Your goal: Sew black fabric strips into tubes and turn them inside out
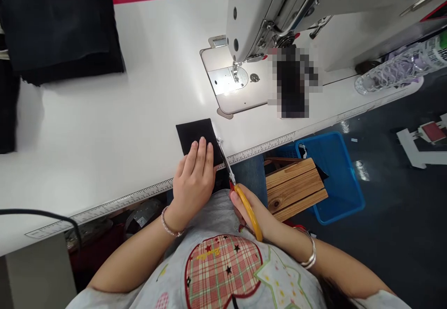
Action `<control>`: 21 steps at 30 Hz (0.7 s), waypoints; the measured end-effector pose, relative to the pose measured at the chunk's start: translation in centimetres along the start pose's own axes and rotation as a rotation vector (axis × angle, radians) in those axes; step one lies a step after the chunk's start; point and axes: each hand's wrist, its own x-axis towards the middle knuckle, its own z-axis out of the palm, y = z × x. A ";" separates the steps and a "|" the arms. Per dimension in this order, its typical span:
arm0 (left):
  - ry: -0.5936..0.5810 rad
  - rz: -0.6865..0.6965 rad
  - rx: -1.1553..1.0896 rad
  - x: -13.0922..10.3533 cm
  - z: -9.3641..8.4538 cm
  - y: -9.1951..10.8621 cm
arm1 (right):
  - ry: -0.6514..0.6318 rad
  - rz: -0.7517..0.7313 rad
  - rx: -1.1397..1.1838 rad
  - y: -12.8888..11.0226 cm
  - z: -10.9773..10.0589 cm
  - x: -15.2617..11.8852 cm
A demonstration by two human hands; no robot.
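A small black fabric piece [193, 134] lies at the front edge of the white sewing table [146, 108]. My left hand [195, 178] rests on it, palm down, with its fingers stretched forward. To the right, my right hand [253, 209] is closed around the yellow handle of the scissors [248, 209]. The scissor blades point forward along the right edge of the fabric, close against it. How far the blades are parted cannot be made out. Part of the right hand's fingers is hidden under the handle.
The sewing machine [265, 15] stands at the back right, its needle over a metal plate. Stacked black fabric [66, 24] is at the back left. A plastic bottle [394, 71], wooden stool [295, 188] and blue bin [340, 178] are at the right.
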 end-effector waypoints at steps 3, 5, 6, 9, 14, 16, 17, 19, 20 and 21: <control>0.000 -0.013 -0.033 -0.1 0.1 0.0 | -0.019 0.005 -0.016 -0.2 0.2 0.5; -0.006 -0.016 -0.054 -0.1 0.1 -0.1 | -0.030 0.009 -0.024 -0.3 0.2 0.7; -0.009 -0.018 -0.064 -0.1 0.1 -0.1 | -0.032 0.013 -0.024 -0.3 0.2 0.8; -0.017 -0.031 -0.100 -0.1 0.1 -0.2 | -0.027 0.029 -0.015 -0.3 0.3 0.9; -0.017 -0.047 -0.153 -0.2 0.1 -0.3 | -0.035 0.065 0.013 -0.1 0.4 0.8; -0.023 -0.046 -0.157 -0.2 0.1 -0.3 | -0.035 0.080 0.016 -0.1 0.5 0.8; -0.026 -0.045 -0.155 -0.3 0.1 -0.3 | -0.031 0.087 0.018 -0.1 0.5 0.8; -0.028 -0.041 -0.143 -0.3 0.1 -0.3 | -0.022 0.100 0.036 -0.1 0.6 0.7; -0.026 -0.038 -0.131 -0.3 0.1 -0.3 | -0.017 0.106 0.047 -0.2 0.7 0.7; -0.022 -0.034 -0.115 -0.3 0.1 -0.3 | -0.012 0.109 0.055 -0.2 0.7 0.7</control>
